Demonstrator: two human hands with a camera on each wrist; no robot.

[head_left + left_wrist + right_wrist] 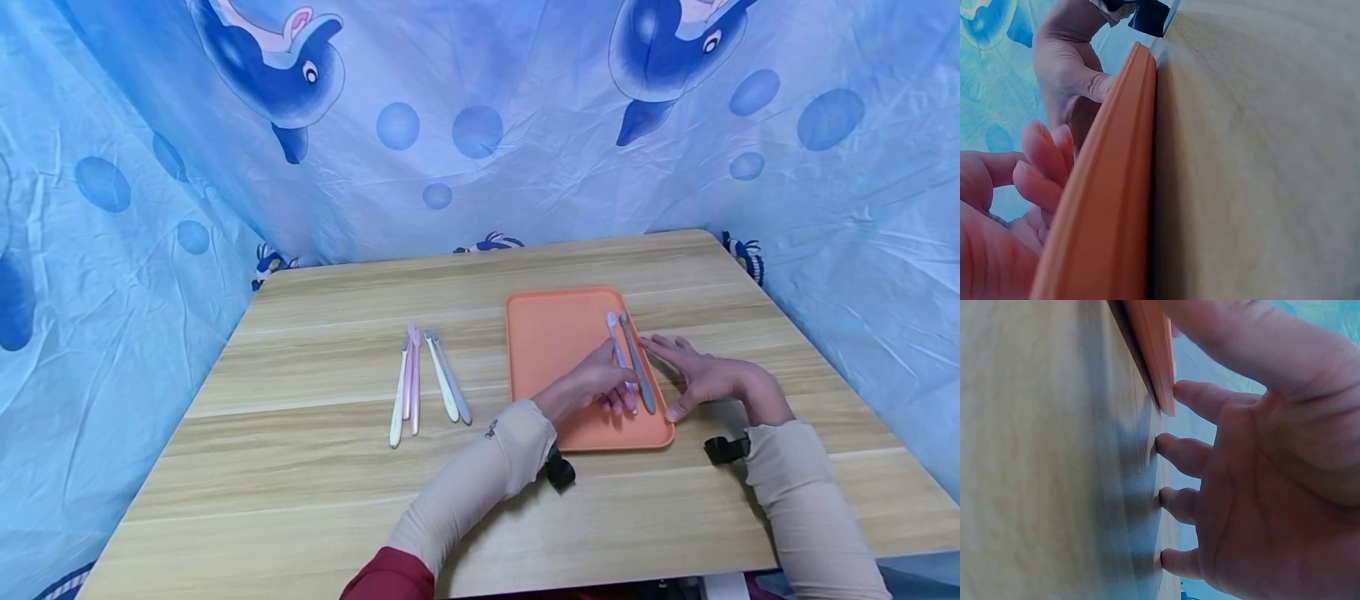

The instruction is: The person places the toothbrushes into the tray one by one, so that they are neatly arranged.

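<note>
An orange tray [555, 333] lies on the table with a grey toothbrush [637, 367] along its right side. Beside that brush is a lavender toothbrush [617, 342], its head pointing to the far side. My left hand [600, 379] reaches over the tray and pinches the lavender brush, covering its middle. In the left wrist view the curled fingers [1041, 156] show behind the tray wall. Outside the tray's right edge, my right hand [705, 379] is spread, thumb at the near corner and index finger along the rim. Its other fingertips [1169, 499] rest on the table.
Left of the tray, on the wooden table [300, 467], lie a pale green toothbrush [397, 408] and two pink toothbrushes [416, 392]. Nearer the tray are another pale green toothbrush [442, 383] and a grey one [456, 387]. A blue dolphin-print curtain [450, 75] surrounds the table.
</note>
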